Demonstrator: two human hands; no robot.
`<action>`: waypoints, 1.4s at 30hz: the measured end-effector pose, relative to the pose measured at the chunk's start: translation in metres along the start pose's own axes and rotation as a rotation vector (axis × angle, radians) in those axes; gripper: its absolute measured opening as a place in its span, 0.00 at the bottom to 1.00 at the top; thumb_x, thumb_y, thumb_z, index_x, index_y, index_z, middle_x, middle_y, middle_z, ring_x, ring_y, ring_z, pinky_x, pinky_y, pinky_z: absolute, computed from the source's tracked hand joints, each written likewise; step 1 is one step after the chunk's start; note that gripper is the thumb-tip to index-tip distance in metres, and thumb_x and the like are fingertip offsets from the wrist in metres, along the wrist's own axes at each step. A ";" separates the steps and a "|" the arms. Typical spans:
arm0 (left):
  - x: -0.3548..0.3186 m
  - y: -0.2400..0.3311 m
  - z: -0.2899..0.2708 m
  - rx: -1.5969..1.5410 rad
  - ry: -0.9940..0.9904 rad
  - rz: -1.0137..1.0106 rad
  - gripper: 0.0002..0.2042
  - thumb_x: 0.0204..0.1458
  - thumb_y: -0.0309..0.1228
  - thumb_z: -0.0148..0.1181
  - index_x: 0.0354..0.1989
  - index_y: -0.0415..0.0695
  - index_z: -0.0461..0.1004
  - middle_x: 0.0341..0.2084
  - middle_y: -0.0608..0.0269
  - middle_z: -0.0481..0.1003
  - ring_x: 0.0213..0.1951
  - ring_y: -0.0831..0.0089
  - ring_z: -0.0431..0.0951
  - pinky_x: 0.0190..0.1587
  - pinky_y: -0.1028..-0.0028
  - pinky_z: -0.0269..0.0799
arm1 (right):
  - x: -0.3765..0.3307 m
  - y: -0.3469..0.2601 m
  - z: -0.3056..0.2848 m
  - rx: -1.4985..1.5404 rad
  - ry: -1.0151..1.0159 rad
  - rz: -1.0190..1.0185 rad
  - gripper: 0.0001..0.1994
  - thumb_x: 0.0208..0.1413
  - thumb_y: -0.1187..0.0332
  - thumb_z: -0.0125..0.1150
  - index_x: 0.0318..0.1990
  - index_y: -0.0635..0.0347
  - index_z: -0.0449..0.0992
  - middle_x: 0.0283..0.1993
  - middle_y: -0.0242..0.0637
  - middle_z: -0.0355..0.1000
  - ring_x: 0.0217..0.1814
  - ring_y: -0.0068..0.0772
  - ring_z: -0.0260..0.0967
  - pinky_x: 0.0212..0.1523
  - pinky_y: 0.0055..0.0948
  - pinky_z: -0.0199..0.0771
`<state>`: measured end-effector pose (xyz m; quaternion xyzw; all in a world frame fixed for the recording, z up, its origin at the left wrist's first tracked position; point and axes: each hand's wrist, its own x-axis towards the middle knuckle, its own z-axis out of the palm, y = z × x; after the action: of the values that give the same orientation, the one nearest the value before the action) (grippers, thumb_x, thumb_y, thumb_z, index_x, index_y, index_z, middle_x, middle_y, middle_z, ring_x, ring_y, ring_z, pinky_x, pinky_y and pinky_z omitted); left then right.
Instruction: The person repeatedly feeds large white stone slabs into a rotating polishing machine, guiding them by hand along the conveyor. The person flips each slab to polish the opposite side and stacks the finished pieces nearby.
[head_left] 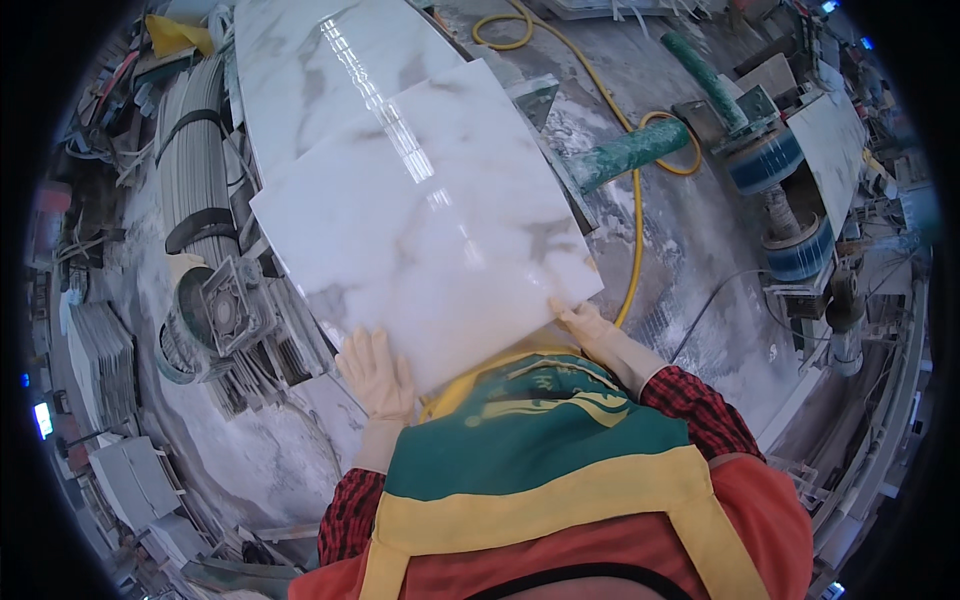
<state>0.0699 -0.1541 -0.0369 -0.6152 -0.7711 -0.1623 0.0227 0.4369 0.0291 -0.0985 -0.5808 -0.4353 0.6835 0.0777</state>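
A glossy white marble-look slab (440, 230) with grey and beige veining lies turned at an angle in front of me. It overlaps a similar larger slab (290, 90) that stretches away beneath it. My left hand (375, 378), in a cream glove, rests at the slab's near left edge with fingers stretched out. At the near right corner, my right hand (592, 328), gloved the same way, grips the edge; its thumb is on top and the other fingers are mostly hidden. The slab's near edge is close to my green and yellow apron (540, 430).
A strapped stack of thin strips (190, 150) stands left of the slabs. A green cylinder (630, 155) sticks out on the right, near a yellow hose (638, 230) on the wet floor. Machinery with blue rollers (800, 255) stands farther right; stacked panels (100, 350) are at far left.
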 end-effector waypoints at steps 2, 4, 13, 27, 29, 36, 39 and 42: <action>0.005 0.001 -0.007 -0.025 -0.027 0.020 0.31 0.59 0.41 0.61 0.71 0.44 0.68 0.72 0.40 0.64 0.72 0.34 0.59 0.73 0.34 0.46 | 0.018 0.043 -0.008 0.122 -0.067 -0.133 0.34 0.66 0.46 0.67 0.69 0.63 0.71 0.64 0.38 0.73 0.60 0.34 0.72 0.60 0.33 0.72; 0.004 -0.014 -0.007 0.001 0.000 0.110 0.30 0.59 0.42 0.62 0.69 0.44 0.70 0.71 0.42 0.65 0.71 0.35 0.60 0.73 0.34 0.47 | -0.001 0.019 0.002 0.169 -0.041 -0.173 0.34 0.66 0.45 0.65 0.70 0.61 0.70 0.68 0.38 0.71 0.64 0.34 0.69 0.63 0.35 0.70; 0.124 -0.046 -0.022 0.072 -0.013 0.223 0.30 0.60 0.43 0.60 0.71 0.47 0.69 0.72 0.43 0.65 0.72 0.38 0.60 0.75 0.41 0.48 | -0.065 -0.056 0.022 0.324 0.087 0.131 0.27 0.72 0.54 0.61 0.69 0.64 0.72 0.69 0.39 0.73 0.69 0.34 0.69 0.69 0.34 0.68; 0.314 -0.095 -0.006 0.129 0.106 -0.114 0.23 0.65 0.46 0.56 0.66 0.52 0.74 0.64 0.49 0.74 0.65 0.48 0.70 0.67 0.47 0.61 | -0.046 0.002 0.026 0.549 0.081 0.035 0.31 0.69 0.52 0.65 0.71 0.65 0.69 0.71 0.35 0.72 0.72 0.32 0.67 0.72 0.36 0.63; 0.337 -0.095 -0.015 -0.063 -0.098 -0.130 0.22 0.66 0.50 0.53 0.61 0.51 0.78 0.57 0.47 0.79 0.60 0.47 0.76 0.64 0.51 0.67 | -0.067 -0.023 0.042 0.634 0.107 0.062 0.32 0.69 0.52 0.66 0.71 0.65 0.69 0.69 0.35 0.73 0.70 0.32 0.68 0.71 0.36 0.65; 0.366 -0.111 0.022 -0.203 -0.291 -0.019 0.35 0.66 0.62 0.45 0.57 0.41 0.80 0.57 0.41 0.78 0.61 0.45 0.77 0.66 0.56 0.68 | -0.086 -0.047 0.063 1.004 0.104 0.277 0.27 0.73 0.52 0.57 0.67 0.67 0.70 0.62 0.49 0.78 0.62 0.45 0.79 0.62 0.40 0.81; 0.363 -0.090 -0.002 -0.150 -0.424 -0.126 0.38 0.63 0.63 0.51 0.59 0.37 0.78 0.56 0.36 0.78 0.61 0.45 0.77 0.66 0.56 0.68 | -0.106 -0.042 0.066 0.890 0.050 0.050 0.26 0.72 0.53 0.59 0.66 0.66 0.72 0.62 0.49 0.78 0.61 0.45 0.79 0.63 0.41 0.80; 0.352 -0.077 -0.057 0.057 -0.255 -0.078 0.35 0.59 0.62 0.57 0.50 0.34 0.80 0.48 0.40 0.81 0.51 0.46 0.79 0.57 0.57 0.72 | -0.059 -0.008 0.068 0.654 0.105 -0.006 0.23 0.69 0.58 0.65 0.60 0.71 0.77 0.59 0.47 0.79 0.59 0.45 0.79 0.63 0.45 0.80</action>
<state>-0.0982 0.1472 0.0826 -0.5995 -0.7954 -0.0616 -0.0641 0.3938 -0.0367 -0.0541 -0.5583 -0.1900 0.7560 0.2841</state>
